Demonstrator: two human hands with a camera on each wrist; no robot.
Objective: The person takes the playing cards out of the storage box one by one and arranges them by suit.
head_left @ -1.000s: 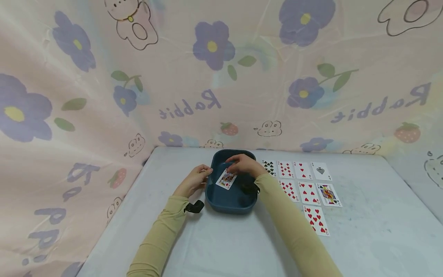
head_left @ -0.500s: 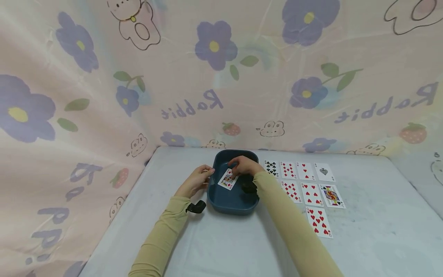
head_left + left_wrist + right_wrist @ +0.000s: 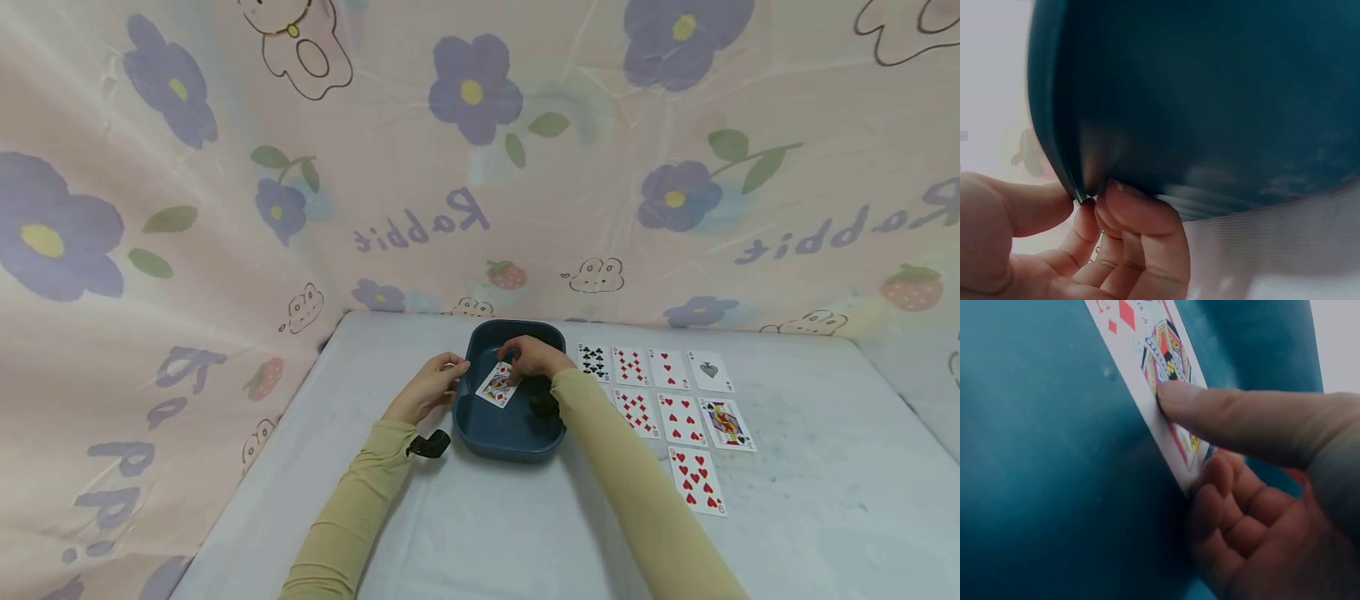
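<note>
My left hand (image 3: 427,387) grips the left wall of a deep blue plastic tray (image 3: 504,448), thumb on one side of the rim and fingers on the other. Inside the tray is a playing card (image 3: 495,387), a face card of diamonds, lying at a slant and face up. Reaching in from the right, my right hand (image 3: 538,357) pinches the card at its edge. In the right wrist view the thumb (image 3: 1210,415) presses on the picture, while the curled fingers (image 3: 1210,509) meet the card's lower end.
Several face-up cards lie in rows right of the tray, among them an ace of spades (image 3: 710,371), a spade face card (image 3: 726,423) and a heart card (image 3: 697,481). A patterned curtain (image 3: 420,167) hangs behind the white table (image 3: 465,533).
My right fingers have shifted from the card's upper corner to its right edge. The left hand keeps its grip on the tray. The whole head view has drifted slightly.
</note>
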